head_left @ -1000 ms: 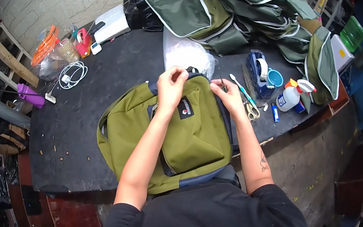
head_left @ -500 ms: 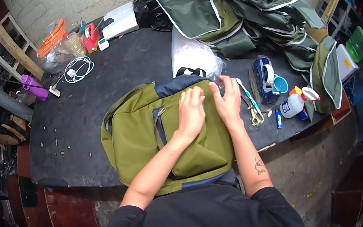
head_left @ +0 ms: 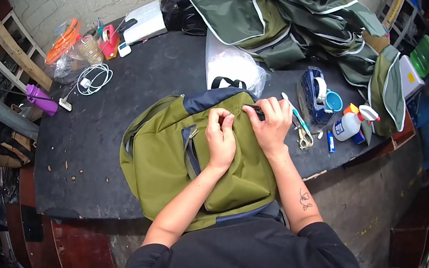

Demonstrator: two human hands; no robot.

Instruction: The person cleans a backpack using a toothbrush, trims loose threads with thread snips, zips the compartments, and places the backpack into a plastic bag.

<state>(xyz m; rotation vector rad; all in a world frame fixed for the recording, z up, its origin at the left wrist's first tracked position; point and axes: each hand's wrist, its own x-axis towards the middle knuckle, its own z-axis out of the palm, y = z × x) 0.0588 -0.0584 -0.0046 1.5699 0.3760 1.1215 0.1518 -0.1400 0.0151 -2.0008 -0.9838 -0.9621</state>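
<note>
An olive green backpack with navy panels lies on the black table. My left hand rests over its front, thumb and fingers pinched together near the upper part; what they grip is too small to name. Up and to the right, my right hand is closed round a small dark tool, probably thread snippers, its tip pointing left toward the bag's top. The backpack's black top loop lies over a clear plastic bag.
Dark green fabric pieces are piled at the back. To the right are a tape dispenser, scissors, a toothbrush and a spray bottle. A white cable and purple bottle sit left.
My left hand has moved right and down from the bag's top and now pinches. My right hand opened out, then closed round the dark tool. The backpack appears slightly shifted in view.
</note>
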